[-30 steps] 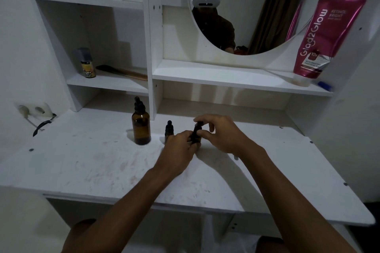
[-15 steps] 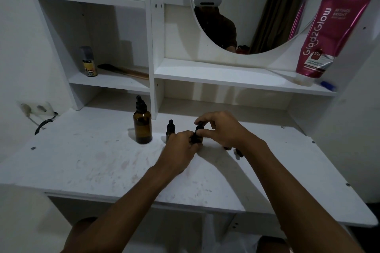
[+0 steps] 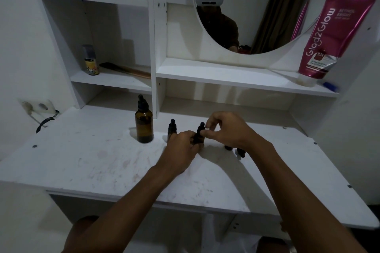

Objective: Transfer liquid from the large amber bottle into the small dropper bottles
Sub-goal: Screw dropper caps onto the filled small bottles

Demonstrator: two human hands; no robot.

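The large amber bottle (image 3: 144,127) stands upright on the white desk (image 3: 92,160) with its black dropper cap on. A small dark dropper bottle (image 3: 172,127) stands just right of it, partly hidden by my left hand (image 3: 183,150). That hand grips the body of a second small dropper bottle (image 3: 199,134). My right hand (image 3: 228,129) pinches the black cap of the same bottle with thumb and fingers. Two more small dark bottles (image 3: 228,147) (image 3: 240,152) peek out from under my right wrist.
Shelves rise behind the desk, with a small spray can (image 3: 90,60) and a brown stick (image 3: 127,71) on the left one. A pink tube (image 3: 329,41) leans at the right. A round mirror (image 3: 257,6) hangs above. A wall socket (image 3: 39,107) sits at left.
Both hands stay on the small bottle; my right fingers have shifted slightly on its cap. Small bottles under my right wrist have come into sight.
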